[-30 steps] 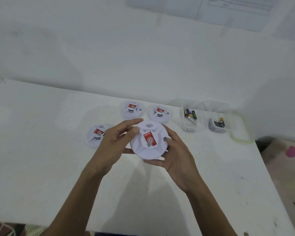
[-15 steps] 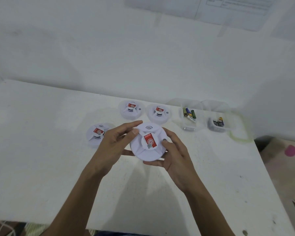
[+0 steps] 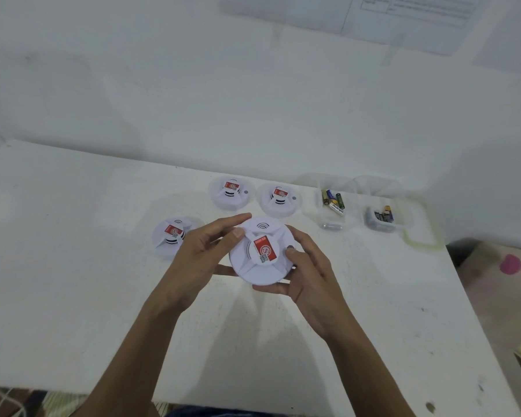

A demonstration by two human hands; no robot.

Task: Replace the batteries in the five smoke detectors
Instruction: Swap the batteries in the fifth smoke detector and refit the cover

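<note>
Clamping the centre-frame smoke detector (image 3: pixel 260 254) between left hand (image 3: pixel 199 254) and right hand (image 3: pixel 310 275), seemingly opening it, twisting likely needed next.

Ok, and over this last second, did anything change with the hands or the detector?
Little. The right hand brought its thumb in over the face of the held smoke detector, up to its grey button, and the detector sank slightly toward the person. The left hand keeps its grip. The three other detectors and both battery containers stayed put.
</note>
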